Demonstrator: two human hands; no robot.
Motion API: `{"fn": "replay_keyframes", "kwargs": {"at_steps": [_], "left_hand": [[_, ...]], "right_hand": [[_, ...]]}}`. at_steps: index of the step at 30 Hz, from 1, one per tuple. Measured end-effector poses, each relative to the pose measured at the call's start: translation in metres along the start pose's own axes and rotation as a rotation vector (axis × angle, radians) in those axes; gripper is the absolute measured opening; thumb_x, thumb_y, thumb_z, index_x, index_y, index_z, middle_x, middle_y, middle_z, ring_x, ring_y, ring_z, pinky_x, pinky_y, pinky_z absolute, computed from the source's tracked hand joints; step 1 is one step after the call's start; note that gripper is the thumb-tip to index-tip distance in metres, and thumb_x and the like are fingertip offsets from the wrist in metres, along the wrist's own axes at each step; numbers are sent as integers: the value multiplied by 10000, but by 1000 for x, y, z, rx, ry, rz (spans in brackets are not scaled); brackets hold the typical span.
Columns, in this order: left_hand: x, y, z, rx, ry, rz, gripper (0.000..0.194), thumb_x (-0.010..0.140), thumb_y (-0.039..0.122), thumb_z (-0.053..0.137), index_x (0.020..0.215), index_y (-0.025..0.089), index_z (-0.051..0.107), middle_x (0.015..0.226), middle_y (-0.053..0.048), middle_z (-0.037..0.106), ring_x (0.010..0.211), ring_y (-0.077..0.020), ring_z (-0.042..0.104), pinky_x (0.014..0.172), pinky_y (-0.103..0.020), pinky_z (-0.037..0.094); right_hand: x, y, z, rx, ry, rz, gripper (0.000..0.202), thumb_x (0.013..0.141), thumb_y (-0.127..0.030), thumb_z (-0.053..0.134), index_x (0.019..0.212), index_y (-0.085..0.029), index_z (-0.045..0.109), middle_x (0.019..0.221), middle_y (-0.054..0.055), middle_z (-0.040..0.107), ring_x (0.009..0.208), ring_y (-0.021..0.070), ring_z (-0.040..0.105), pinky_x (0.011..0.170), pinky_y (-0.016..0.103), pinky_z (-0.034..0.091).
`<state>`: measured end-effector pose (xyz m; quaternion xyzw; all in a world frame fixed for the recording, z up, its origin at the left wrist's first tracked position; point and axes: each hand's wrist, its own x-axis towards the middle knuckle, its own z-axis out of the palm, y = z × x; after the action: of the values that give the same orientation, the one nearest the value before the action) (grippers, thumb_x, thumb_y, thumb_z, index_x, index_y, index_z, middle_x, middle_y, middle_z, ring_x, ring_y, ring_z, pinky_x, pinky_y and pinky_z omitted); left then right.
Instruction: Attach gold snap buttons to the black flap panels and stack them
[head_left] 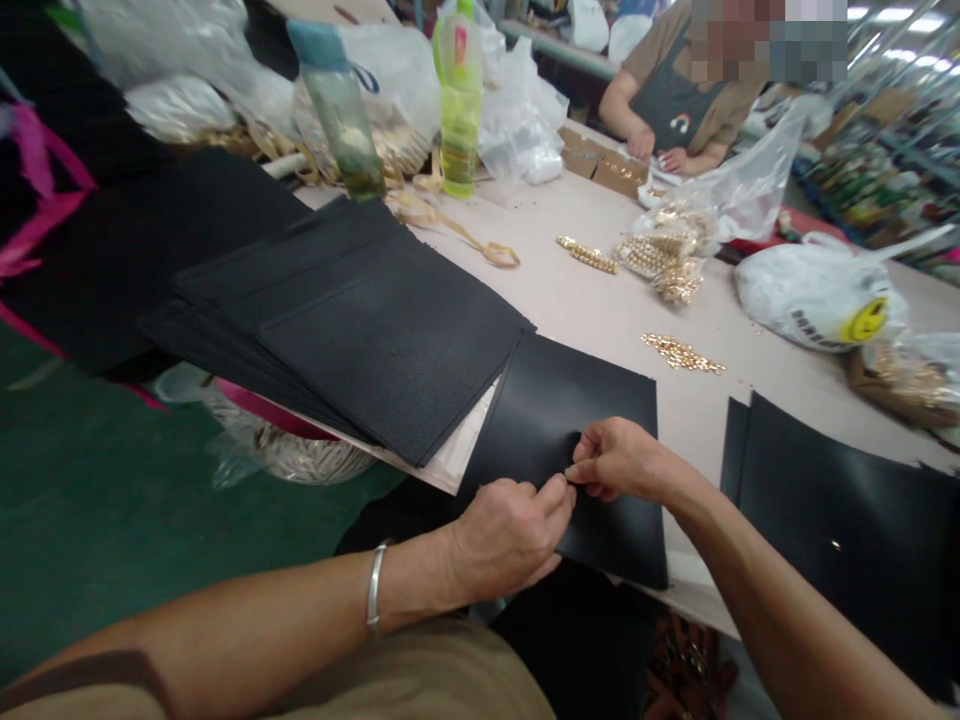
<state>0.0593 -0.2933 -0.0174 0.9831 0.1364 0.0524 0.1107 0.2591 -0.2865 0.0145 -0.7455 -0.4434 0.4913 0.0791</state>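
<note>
A smooth black sheet lies on the table in front of me. My left hand and my right hand meet over its near part, fingertips pinched together on it at about the same spot. Whatever small piece sits between the fingertips is hidden. A fanned stack of textured black sheets lies to the left, overlapping the sheet's corner. More black sheets lie at the right. A small heap of gold studs rests beyond my hands.
Two drink bottles stand at the back among plastic bags. Gold bead strips and a white bag with a smiley lie on the right. Another person works at the far end. The table edge runs diagonally, green floor to the left.
</note>
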Motion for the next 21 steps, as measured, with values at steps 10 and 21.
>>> {"fn": "replay_keyframes", "kwargs": {"at_steps": [10,21], "left_hand": [[2,-1,-3,-25,-5,-32,478,829,283,616,1264,121,499,1256,-110,575,911,-258,661,684,-372,547],[-3,5,0,-117,56,-75,349,867,168,557,1211,210,526,1186,-56,609,870,-233,681,713,-371,565]], "right_hand": [[-21,20,-5,-229,305,-138,298,723,-398,778,894,-186,658,746,29,701,680,201,675,591,279,516],[-38,78,-4,206,652,-243,444,736,-344,664,1159,-213,685,949,53,727,812,219,658,723,329,508]]}}
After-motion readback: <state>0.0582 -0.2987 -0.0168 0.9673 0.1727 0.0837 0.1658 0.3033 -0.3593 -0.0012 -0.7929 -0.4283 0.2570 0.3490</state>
